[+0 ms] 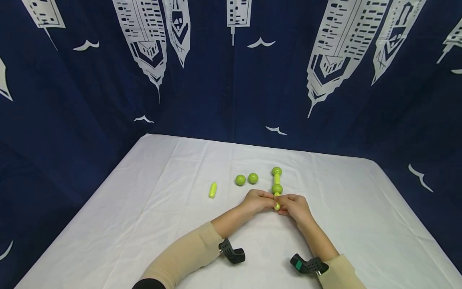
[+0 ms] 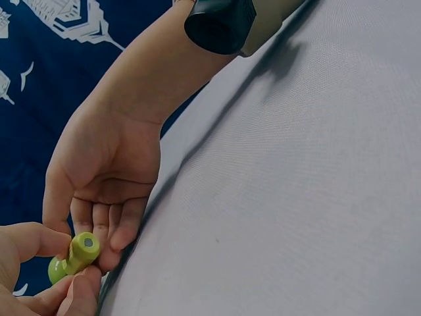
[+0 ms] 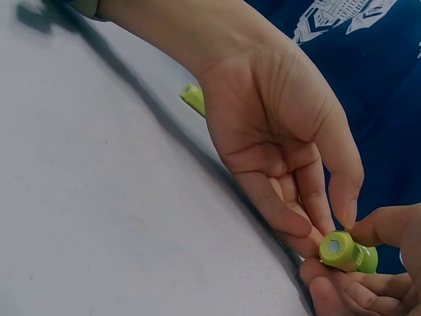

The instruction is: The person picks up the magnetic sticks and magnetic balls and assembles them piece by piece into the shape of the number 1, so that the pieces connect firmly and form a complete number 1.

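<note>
In the head view, my left hand (image 1: 257, 202) and right hand (image 1: 296, 207) meet at a short yellow-green magnetic stick (image 1: 277, 207), pinched from both sides by thumbs and fingers. Its near end, with a grey magnet disc, shows between the fingertips in both wrist views. At its far end sits a green ball (image 1: 277, 188). Beyond that ball a second stick (image 1: 276, 179) runs to another green ball (image 1: 276, 171), making a straight chain. The left wrist view shows my right hand (image 2: 108, 158) large; the right wrist view shows my left hand (image 3: 276, 125) large.
Two loose green balls, a left one (image 1: 240, 180) and a right one (image 1: 253, 178), lie left of the chain. Farther left is a loose yellow-green stick (image 1: 213, 190). A white cloth covers the table (image 1: 173, 224); a dark blue printed curtain (image 1: 231, 92) hangs behind.
</note>
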Demonstrator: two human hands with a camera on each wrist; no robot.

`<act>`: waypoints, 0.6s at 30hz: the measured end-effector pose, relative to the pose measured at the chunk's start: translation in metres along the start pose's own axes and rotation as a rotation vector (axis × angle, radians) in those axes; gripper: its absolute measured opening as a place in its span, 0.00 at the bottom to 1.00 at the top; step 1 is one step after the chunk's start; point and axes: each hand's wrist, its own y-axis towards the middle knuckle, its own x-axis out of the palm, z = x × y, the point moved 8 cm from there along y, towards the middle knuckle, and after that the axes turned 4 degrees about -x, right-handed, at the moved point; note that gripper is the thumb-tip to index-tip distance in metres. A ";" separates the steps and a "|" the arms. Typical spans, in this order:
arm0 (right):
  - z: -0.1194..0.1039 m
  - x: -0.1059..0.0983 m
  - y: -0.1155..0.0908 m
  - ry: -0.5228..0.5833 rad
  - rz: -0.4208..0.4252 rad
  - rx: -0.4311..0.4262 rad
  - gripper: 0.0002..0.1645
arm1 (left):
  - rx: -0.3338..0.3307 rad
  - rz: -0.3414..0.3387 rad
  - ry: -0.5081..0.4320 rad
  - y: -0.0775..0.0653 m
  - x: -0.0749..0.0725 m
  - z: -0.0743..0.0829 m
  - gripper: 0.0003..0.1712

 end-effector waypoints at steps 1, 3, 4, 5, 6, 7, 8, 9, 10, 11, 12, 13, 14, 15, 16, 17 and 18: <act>0.000 0.000 0.001 0.000 0.004 0.003 0.20 | 0.006 0.005 0.016 0.000 -0.001 0.001 0.14; 0.000 0.000 0.001 0.006 0.006 0.003 0.20 | 0.020 0.016 0.057 -0.002 -0.005 0.003 0.14; 0.000 0.000 0.002 0.015 0.006 0.007 0.20 | 0.025 0.018 0.071 -0.002 -0.007 0.004 0.14; 0.000 0.000 0.003 0.025 0.006 0.011 0.20 | 0.034 0.017 0.080 -0.003 -0.009 0.006 0.14; 0.000 0.001 0.003 0.036 0.004 0.014 0.20 | 0.057 0.012 0.098 -0.005 -0.011 0.008 0.13; 0.000 0.001 0.003 0.046 0.001 0.017 0.20 | 0.076 0.005 0.112 -0.006 -0.014 0.010 0.13; 0.000 0.002 0.004 0.057 -0.002 0.021 0.21 | 0.092 0.005 0.123 -0.007 -0.016 0.011 0.13; 0.000 0.002 0.004 0.063 -0.003 0.025 0.21 | 0.109 0.002 0.130 -0.007 -0.019 0.013 0.13; 0.001 0.003 0.005 0.067 -0.002 0.031 0.21 | 0.122 0.005 0.138 -0.008 -0.022 0.014 0.13; 0.001 0.003 0.005 0.066 -0.002 0.031 0.22 | 0.136 0.010 0.147 -0.008 -0.025 0.016 0.13; 0.001 0.003 0.006 0.063 0.000 0.033 0.22 | 0.142 0.015 0.156 -0.008 -0.028 0.017 0.14; 0.001 0.003 0.007 0.059 0.003 0.035 0.22 | 0.132 0.024 0.161 -0.008 -0.031 0.017 0.14; 0.002 0.003 0.008 0.055 0.005 0.035 0.22 | 0.131 0.034 0.168 -0.008 -0.034 0.018 0.15; 0.002 0.004 0.009 0.050 0.009 0.032 0.22 | 0.130 0.037 0.172 -0.008 -0.037 0.020 0.15; 0.003 0.004 0.010 0.048 0.011 0.031 0.22 | 0.127 0.044 0.182 -0.008 -0.040 0.021 0.15; 0.003 0.004 0.010 0.047 0.011 0.029 0.22 | 0.125 0.051 0.187 -0.009 -0.043 0.023 0.15; 0.004 0.005 0.011 0.047 0.012 0.027 0.22 | 0.125 0.057 0.191 -0.009 -0.046 0.025 0.15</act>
